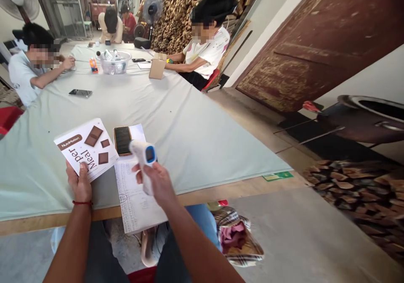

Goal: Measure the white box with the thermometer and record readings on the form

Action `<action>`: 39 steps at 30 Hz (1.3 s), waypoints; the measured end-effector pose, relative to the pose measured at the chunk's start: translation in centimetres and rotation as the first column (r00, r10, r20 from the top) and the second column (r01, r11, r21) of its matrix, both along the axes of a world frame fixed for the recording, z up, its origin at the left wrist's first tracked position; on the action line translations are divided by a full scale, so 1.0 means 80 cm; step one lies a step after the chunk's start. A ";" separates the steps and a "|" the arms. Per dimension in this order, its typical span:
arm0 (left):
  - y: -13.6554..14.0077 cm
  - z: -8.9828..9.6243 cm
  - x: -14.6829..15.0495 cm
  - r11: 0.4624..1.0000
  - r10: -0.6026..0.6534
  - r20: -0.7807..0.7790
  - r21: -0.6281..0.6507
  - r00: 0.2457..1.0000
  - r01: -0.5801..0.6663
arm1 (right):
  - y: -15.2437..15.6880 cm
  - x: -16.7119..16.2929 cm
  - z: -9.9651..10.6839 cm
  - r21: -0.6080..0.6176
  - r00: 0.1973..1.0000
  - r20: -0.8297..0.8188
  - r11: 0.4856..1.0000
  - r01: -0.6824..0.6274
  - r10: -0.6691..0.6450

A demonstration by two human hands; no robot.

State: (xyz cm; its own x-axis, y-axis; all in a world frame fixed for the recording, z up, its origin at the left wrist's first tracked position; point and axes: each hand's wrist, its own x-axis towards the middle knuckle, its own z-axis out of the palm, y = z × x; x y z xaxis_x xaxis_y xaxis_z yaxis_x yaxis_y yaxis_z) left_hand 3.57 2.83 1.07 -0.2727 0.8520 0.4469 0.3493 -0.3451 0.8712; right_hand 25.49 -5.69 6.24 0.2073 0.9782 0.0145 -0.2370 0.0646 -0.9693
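My left hand (pixel 80 184), with a red cord at the wrist, grips a white NutriMotion box (pixel 85 148) by its lower edge. Brown chocolate squares are printed on its face, which is tilted toward me. In my right hand (pixel 158 180) is a white infrared thermometer (pixel 141 157) with a blue-rimmed screen, my fingers wrapped round its handle. Beneath it lie written paper sheets (pixel 139 209), reaching over the table's near edge. A dark phone (pixel 122 141) in a brown case rests at the top of the papers, between the box and the thermometer.
A cloth-covered table (pixel 202 148) stretches ahead. On it are another phone (pixel 80 93), a clear basin (pixel 115 64) of bottles, an orange item (pixel 94 65) and a cardboard box (pixel 157 66). People sit along both sides and at the far end. Firewood (pixel 356 194) lies at right.
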 end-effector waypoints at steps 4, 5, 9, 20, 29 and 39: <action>-0.002 0.009 0.006 0.997 0.079 0.081 -0.006 0.994 -0.079 | 0.022 -0.064 0.026 0.086 0.989 -0.066 0.988 -0.127 0.133; -0.002 0.010 0.007 0.997 0.073 0.082 -0.006 0.994 -0.073 | 0.029 -0.073 0.028 0.103 0.988 -0.077 0.987 -0.125 0.133; -0.002 0.013 0.010 0.995 0.097 0.080 -0.018 0.992 -0.096 | 0.057 -0.093 0.029 0.117 0.982 -0.109 0.983 -0.139 0.152; -0.007 0.028 0.014 0.989 0.131 0.083 -0.085 0.988 -0.124 | 0.075 -0.100 0.016 0.056 0.991 0.005 0.990 -0.132 0.131; -0.004 0.025 0.013 0.986 0.157 0.074 -0.072 0.985 -0.152 | 0.071 -0.103 0.027 0.002 0.994 0.031 0.995 -0.101 0.101; -0.002 0.014 0.013 0.992 0.071 0.106 0.098 0.992 -0.082 | 0.048 -0.088 0.044 0.033 0.994 0.062 0.995 -0.091 0.089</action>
State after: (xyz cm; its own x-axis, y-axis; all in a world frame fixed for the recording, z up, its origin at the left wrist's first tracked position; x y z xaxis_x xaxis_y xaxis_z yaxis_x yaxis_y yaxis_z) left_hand 4.59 2.69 2.15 -0.3837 0.7781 0.4973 0.2895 -0.4100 0.8649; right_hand 18.44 -1.89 9.78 0.1157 0.9915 0.0599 -0.1845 0.0807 -0.9795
